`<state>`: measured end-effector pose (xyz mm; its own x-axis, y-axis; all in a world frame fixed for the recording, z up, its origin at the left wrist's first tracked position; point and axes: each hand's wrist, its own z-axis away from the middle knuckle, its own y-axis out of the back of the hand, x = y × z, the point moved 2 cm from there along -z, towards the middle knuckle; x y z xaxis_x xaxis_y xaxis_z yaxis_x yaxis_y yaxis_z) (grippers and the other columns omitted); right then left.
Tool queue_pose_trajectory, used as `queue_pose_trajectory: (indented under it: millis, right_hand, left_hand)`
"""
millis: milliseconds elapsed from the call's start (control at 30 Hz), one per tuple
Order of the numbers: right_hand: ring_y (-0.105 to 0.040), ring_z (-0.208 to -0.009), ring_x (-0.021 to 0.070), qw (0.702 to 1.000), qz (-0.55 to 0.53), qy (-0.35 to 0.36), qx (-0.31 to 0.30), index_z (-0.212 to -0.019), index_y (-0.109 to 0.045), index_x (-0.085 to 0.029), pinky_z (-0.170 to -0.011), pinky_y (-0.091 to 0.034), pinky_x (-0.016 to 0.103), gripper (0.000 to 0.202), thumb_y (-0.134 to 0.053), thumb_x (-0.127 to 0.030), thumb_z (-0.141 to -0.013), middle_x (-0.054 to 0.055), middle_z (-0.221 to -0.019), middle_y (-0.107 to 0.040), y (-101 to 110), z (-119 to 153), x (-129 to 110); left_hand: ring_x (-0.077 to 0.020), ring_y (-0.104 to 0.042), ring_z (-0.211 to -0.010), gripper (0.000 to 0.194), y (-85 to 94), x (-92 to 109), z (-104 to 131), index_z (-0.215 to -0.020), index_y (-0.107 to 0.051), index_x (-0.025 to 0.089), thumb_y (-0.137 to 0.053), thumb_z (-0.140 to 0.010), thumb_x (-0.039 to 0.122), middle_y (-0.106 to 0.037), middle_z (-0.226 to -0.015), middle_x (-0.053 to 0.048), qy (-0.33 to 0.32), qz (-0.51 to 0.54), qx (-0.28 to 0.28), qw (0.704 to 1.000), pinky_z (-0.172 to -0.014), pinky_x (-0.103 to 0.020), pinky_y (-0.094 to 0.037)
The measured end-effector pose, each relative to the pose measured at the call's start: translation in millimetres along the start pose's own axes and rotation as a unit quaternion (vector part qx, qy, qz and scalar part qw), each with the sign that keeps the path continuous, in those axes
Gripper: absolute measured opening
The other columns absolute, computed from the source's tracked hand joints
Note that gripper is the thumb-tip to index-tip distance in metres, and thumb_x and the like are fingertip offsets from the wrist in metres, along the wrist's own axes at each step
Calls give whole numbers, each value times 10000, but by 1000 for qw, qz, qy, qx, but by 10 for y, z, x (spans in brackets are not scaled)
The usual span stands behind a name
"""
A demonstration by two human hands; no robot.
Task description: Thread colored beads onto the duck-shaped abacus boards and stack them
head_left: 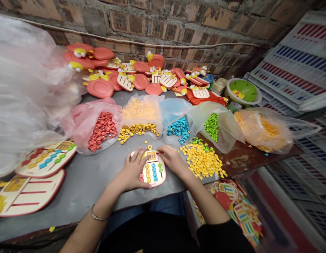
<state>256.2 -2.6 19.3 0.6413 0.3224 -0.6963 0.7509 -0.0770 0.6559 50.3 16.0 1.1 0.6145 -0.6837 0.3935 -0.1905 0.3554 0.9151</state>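
Note:
A cream toy bead board [160,180] with a red rim lies on the grey tabletop before me, columns of red, yellow, blue and green beads on its face. My left hand [131,171] grips its left side, fingers over the upper part and thumb at the lower edge. At the board's upper right corner, my right hand [173,160] has its fingertips pressed together; whatever they pinch is hidden. Just right of that hand spreads a heap of loose yellow pieces [202,160], with some green beads [197,140] at its top.
Behind the board stand open bags of red beads [103,130], gold beads [139,130], blue beads [178,129] and green beads [211,127]. Two boards [33,195] lie at left beside large plastic bags [28,88]. Red toy parts [99,88] line the brick wall. Crates [292,63] stand right.

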Motion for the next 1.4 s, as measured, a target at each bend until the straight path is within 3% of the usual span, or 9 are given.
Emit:
queue_pose_trajectory:
  millis: [133, 300, 500, 700, 867, 967, 1167, 1300, 1400]
  right_hand:
    - [-616, -968, 207, 997, 63, 30, -13, -958, -669, -190, -861, -514, 359, 207, -483, -113, -911, 90, -1028, -676, -176, 3, 43]
    - [-509, -1137, 300, 990, 140, 0, 11, -967, -681, -185, -967, -422, 522, 125, -593, -159, -882, 112, -1086, -680, -183, 151, -40]
    - [-583, -1037, 213, 1000, 1, -18, 22, -871, -701, -216, -920, -475, 383, 104, -601, -231, -896, 75, -1053, -653, 162, 379, -110]
    - [-625, -866, 235, 948, 156, -138, 239, -807, -686, -191, -824, -493, 375, 179, -526, -238, -874, 85, -864, -680, 978, 351, 741]
    - [-613, -882, 261, 933, 295, -181, 95, -782, -688, -155, -825, -468, 365, 162, -538, -95, -768, 130, -895, -690, 1179, 53, 1293]
    - [-611, -833, 261, 937, 297, -173, 67, -770, -677, -154, -783, -471, 363, 169, -524, -83, -771, 125, -842, -683, 1156, 17, 1272]
    - [-616, -921, 238, 967, 119, -53, 219, -909, -663, -207, -787, -523, 375, 103, -572, -239, -875, 87, -968, -647, 814, 298, 512]
    - [-614, -1000, 229, 990, 33, -1, 138, -911, -669, -231, -888, -511, 403, 90, -583, -216, -888, 76, -1031, -641, 317, 242, 74]
    - [-621, -951, 206, 998, 5, 30, 53, -866, -657, -216, -853, -519, 370, 110, -558, -180, -900, 69, -1001, -646, 25, 85, 36]
  left_hand:
    - [-413, -107, -1449, 1153, 15, 13, -4, -1498, -249, 210, -718, -578, 723, -151, -1594, -175, 7, -11, -13, 1000, -1116, -623, -132]
    - [-417, -110, -1446, 1154, 11, 10, -11, -1493, -269, 209, -720, -566, 727, -163, -1592, -171, 7, -15, -10, 1000, -1113, -614, -142]
    - [-419, -125, -1443, 1123, -22, -15, -9, -1491, -270, 234, -724, -582, 710, -171, -1592, -162, -1, -8, 3, 1000, -1106, -614, -154]
    - [-425, -112, -1445, 1120, -25, -20, -7, -1482, -291, 226, -709, -579, 741, -170, -1591, -165, 8, -13, -7, 1000, -1105, -620, -157]
    - [-426, -107, -1447, 1102, -2, -10, -9, -1478, -286, 242, -722, -586, 720, -152, -1599, -150, 8, -10, -13, 1000, -1108, -628, -158]
    - [-418, -86, -1453, 1100, 21, 3, -9, -1479, -275, 231, -727, -596, 706, -130, -1602, -156, 13, -7, -25, 1000, -1109, -639, -153]
    - [-417, -76, -1454, 1132, 43, 23, -13, -1476, -293, 204, -724, -574, 735, -127, -1601, -164, 13, -2, -31, 999, -1114, -638, -147]
    - [-409, -77, -1456, 1115, 34, 20, -9, -1471, -305, 221, -725, -574, 733, -129, -1603, -154, 12, -5, -24, 1000, -1115, -631, -150]
    - [-396, -71, -1460, 1118, 16, 13, -2, -1475, -295, 217, -728, -576, 724, -133, -1602, -155, 7, -7, -14, 1000, -1117, -622, -152]
